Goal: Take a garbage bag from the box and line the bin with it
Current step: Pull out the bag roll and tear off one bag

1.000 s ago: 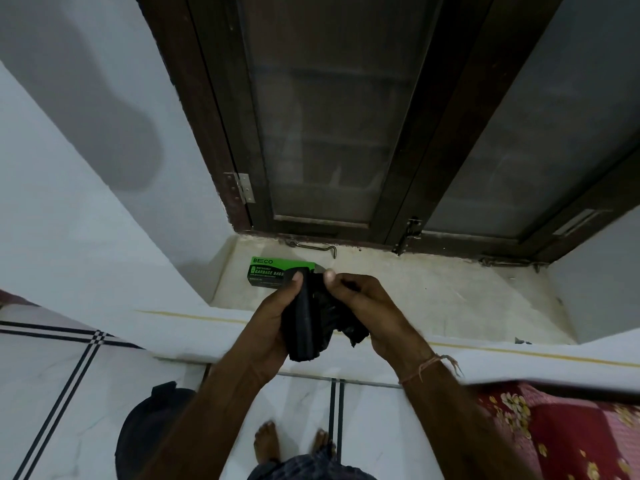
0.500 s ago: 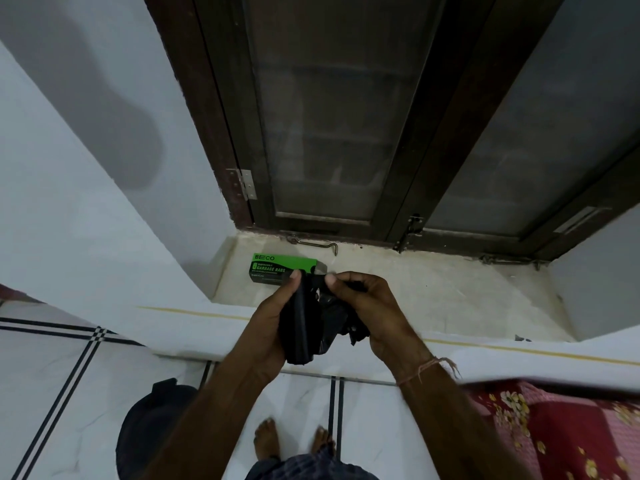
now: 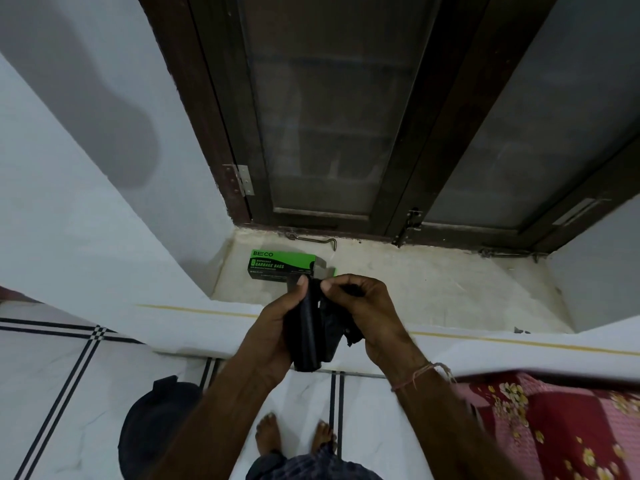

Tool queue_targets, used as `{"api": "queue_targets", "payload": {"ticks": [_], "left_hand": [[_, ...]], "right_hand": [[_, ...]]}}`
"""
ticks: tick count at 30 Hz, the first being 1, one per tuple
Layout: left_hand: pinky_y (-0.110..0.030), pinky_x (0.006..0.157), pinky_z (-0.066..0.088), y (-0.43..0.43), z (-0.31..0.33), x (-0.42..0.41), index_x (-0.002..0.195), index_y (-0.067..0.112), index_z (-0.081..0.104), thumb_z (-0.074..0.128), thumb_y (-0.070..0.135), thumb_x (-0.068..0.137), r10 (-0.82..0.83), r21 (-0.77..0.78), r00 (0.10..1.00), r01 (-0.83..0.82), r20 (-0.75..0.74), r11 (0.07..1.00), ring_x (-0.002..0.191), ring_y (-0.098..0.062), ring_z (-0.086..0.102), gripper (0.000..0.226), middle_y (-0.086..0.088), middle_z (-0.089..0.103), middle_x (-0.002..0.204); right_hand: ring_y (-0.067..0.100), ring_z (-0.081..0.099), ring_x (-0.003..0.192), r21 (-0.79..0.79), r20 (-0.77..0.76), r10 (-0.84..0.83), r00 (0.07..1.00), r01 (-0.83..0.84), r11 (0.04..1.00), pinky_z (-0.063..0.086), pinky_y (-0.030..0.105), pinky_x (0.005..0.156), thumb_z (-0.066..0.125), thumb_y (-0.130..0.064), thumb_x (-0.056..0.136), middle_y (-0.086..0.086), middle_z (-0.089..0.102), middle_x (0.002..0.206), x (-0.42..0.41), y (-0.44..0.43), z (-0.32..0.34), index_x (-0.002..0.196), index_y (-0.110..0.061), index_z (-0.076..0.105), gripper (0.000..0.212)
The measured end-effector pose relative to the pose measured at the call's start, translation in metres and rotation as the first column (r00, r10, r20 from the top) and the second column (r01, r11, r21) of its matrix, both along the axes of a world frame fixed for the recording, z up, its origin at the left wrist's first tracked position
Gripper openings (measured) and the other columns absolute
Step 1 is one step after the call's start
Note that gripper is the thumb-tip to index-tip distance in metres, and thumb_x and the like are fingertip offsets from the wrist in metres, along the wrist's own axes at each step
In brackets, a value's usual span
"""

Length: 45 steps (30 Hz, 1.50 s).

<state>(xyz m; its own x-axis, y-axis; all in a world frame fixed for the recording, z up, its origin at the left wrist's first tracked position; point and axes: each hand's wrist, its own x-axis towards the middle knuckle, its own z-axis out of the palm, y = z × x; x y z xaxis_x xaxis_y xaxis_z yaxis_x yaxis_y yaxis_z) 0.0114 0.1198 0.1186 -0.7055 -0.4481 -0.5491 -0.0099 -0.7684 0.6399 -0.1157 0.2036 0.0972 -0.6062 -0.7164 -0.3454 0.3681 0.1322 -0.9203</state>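
1. The left hand (image 3: 277, 327) is closed around a black roll of garbage bags (image 3: 306, 336), thumb pressed at the roll's top end, the roll standing nearly upright.
2. The right hand (image 3: 367, 320) pinches the loose bag end beside that thumb, with crumpled black film hanging under its palm.
3. Both hands hover over the front edge of the window sill (image 3: 433, 289), above the yellow line.
4. The green Beco garbage-bag box (image 3: 282, 265) lies on the sill just beyond the left thumb, its right end flap open; the sill to its right is bare up to the wall.
5. The dark bin (image 3: 156, 420) stands on the tiled floor at lower left, beside the person's bare feet (image 3: 266, 431), unlined.
6. Against a second ago, the hands sit slightly closer together, and the box stays put.
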Motion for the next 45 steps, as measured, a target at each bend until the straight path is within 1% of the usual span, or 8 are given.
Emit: {"api": "queue_targets", "payload": {"ticks": [6,16,23,29,32,36,41,45], "left_hand": [[-0.042,0.082,0.061,0.002,0.001,-0.005,0.133,0.010,0.067,0.055,0.044,0.100,0.036,0.075,0.999,-0.035,-0.005,0.997,0.112,-0.034,0.072,0.049,-0.019,0.070,0.130],[-0.043,0.083,0.057,0.016,-0.003,-0.018,0.133,0.007,0.064,0.059,0.043,0.090,0.170,0.178,0.985,-0.165,-0.015,0.970,0.094,-0.032,0.071,0.057,-0.017,0.072,0.110],[-0.049,0.105,0.047,0.019,0.001,-0.024,0.142,0.003,0.057,0.051,0.039,0.102,0.241,0.280,0.971,-0.229,-0.008,0.932,0.123,-0.040,0.060,0.054,-0.025,0.060,0.142],[-0.049,0.109,0.048,0.019,-0.003,-0.027,0.139,0.001,0.060,0.060,0.039,0.091,0.298,0.301,0.954,-0.274,-0.035,0.914,0.129,-0.040,0.061,0.061,-0.022,0.066,0.135],[-0.041,0.081,0.062,0.016,-0.008,-0.026,0.117,0.003,0.065,0.058,0.043,0.090,0.282,0.265,0.958,-0.259,-0.052,0.929,0.093,-0.031,0.076,0.049,-0.015,0.076,0.099],[-0.047,0.094,0.054,0.007,-0.014,-0.026,0.119,0.007,0.065,0.054,0.042,0.098,0.219,0.158,0.975,-0.210,-0.042,0.965,0.103,-0.032,0.068,0.042,-0.016,0.071,0.107],[-0.042,0.086,0.058,-0.006,-0.019,-0.019,0.116,0.009,0.069,0.062,0.043,0.086,0.131,-0.098,0.991,-0.132,-0.011,0.986,0.092,-0.024,0.073,0.046,-0.005,0.077,0.095],[-0.049,0.097,0.056,-0.017,-0.017,-0.012,0.125,0.004,0.069,0.063,0.035,0.095,0.116,-0.192,0.992,-0.105,0.043,0.976,0.112,-0.035,0.071,0.044,-0.018,0.075,0.120]], "right_hand": [[0.014,0.062,0.055,0.041,-0.005,-0.082,0.997,0.082,0.996,0.042,0.020,0.040,0.071,-0.013,0.095,0.002,0.070,0.069,0.006,-0.001,-0.003,0.099,0.003,0.074,0.016],[0.018,0.066,0.079,-0.079,-0.008,-0.277,0.961,0.275,0.958,0.056,0.026,0.069,0.064,-0.002,0.098,0.006,0.071,0.081,0.029,-0.011,-0.009,0.092,0.004,0.071,0.011],[0.028,0.065,0.087,-0.132,0.059,-0.351,0.935,0.356,0.925,0.057,0.042,0.087,0.063,0.002,0.097,0.017,0.069,0.090,0.032,-0.014,-0.009,0.099,0.017,0.065,0.015],[0.027,0.065,0.084,-0.134,0.136,-0.359,0.924,0.376,0.917,0.058,0.043,0.087,0.061,0.002,0.098,0.010,0.070,0.083,0.032,-0.015,-0.003,0.087,-0.001,0.068,0.013],[0.017,0.064,0.068,-0.092,0.175,-0.371,0.912,0.391,0.916,0.058,0.033,0.073,0.059,0.000,0.100,0.001,0.071,0.070,0.031,-0.016,-0.004,0.077,-0.009,0.071,0.027],[0.016,0.069,0.068,-0.082,0.191,-0.325,0.926,0.345,0.935,0.060,0.029,0.070,0.059,-0.004,0.101,0.005,0.073,0.074,0.020,-0.011,0.001,0.081,-0.007,0.070,0.023],[0.020,0.070,0.071,-0.036,-0.149,-0.236,0.960,0.233,0.972,0.060,0.033,0.071,0.062,-0.004,0.100,0.011,0.073,0.077,0.001,-0.006,0.000,0.089,-0.004,0.069,0.014],[0.022,0.074,0.082,0.012,-0.164,0.074,0.984,-0.073,0.997,0.061,0.033,0.077,0.070,-0.021,0.097,0.015,0.077,0.089,-0.003,0.000,0.002,0.100,-0.002,0.074,0.019]]}}
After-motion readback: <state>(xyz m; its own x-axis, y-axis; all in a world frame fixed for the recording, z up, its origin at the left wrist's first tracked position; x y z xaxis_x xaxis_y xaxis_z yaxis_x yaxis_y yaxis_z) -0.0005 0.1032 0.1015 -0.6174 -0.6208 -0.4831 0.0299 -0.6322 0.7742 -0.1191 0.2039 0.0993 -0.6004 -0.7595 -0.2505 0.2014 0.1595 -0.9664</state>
